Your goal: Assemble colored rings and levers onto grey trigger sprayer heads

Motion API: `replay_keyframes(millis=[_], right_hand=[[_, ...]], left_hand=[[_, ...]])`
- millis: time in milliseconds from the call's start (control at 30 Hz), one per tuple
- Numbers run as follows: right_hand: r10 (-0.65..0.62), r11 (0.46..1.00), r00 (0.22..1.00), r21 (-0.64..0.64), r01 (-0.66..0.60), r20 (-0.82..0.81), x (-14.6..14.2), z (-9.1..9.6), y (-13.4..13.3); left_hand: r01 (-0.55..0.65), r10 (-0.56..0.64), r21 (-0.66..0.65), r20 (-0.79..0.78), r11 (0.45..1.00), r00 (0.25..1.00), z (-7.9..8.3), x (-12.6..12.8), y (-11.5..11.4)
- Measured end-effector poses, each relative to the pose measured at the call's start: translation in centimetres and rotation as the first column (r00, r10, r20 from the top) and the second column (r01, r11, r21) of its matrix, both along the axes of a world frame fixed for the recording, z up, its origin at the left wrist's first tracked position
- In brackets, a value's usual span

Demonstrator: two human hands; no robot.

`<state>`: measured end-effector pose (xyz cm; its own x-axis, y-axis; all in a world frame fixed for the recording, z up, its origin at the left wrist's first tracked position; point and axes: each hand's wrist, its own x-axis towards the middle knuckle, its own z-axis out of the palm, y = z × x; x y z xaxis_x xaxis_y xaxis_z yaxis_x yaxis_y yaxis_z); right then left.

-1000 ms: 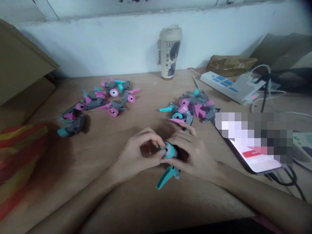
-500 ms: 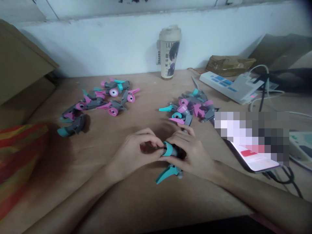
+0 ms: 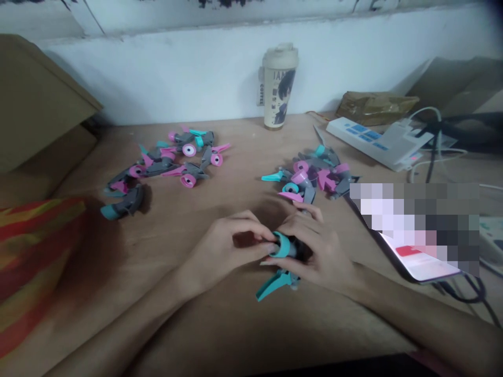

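Note:
A grey trigger sprayer head with a teal collar [image 3: 283,245] and a teal trigger lever [image 3: 272,285] is held above the table in my right hand [image 3: 320,243], its fingers wrapped round the body. The collar's open end faces left. At that opening, my left hand [image 3: 226,243] has thumb and forefinger pinched together, the tips reaching the collar's rim. Whatever lies between those fingertips is too small to make out. Just beyond my right hand is a heap of grey, pink and teal sprayer heads [image 3: 302,177]. Part of the held body is hidden by my fingers.
More sprayer heads [image 3: 157,167] lie in a group at the left. A lidded cup [image 3: 277,94] stands by the wall. To the right are a white power strip [image 3: 365,141], cables, a taped brown parcel [image 3: 373,107] and a lit phone [image 3: 422,256]. Cardboard [image 3: 43,99] rises at the left.
The view has shifted slightly, so everything sits a little further right. My left fingertips are further into the collar's mouth, and the collar's opening shows a bit more. My right hand keeps its hold.

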<state>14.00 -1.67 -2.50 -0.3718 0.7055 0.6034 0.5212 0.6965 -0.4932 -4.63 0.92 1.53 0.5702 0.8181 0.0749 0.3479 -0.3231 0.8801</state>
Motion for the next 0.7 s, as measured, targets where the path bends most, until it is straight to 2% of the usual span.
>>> replay_keyframes(millis=[167,333,500,700], right_hand=[[-0.044,0.999,0.999,0.021,0.044,-0.015,0.0,0.2,0.0],[-0.045,0.998,0.999,0.031,0.046,-0.009,0.2,0.1,0.2],[-0.054,0.998,0.999,0.027,0.054,-0.005,0.2,-0.1,0.3],[-0.045,0.998,0.999,0.040,0.047,-0.029,0.1,0.0,0.2]], left_hand=[[-0.094,0.104,0.121,-0.078,0.988,0.992,0.6,0.1,-0.7],[-0.143,0.160,0.221,-0.065,0.965,0.985,0.2,0.2,-1.4],[-0.148,0.165,0.229,-0.057,0.962,0.985,-0.3,0.3,-1.5],[-0.176,0.196,0.202,-0.082,0.963,0.977,0.0,0.5,-1.8]])
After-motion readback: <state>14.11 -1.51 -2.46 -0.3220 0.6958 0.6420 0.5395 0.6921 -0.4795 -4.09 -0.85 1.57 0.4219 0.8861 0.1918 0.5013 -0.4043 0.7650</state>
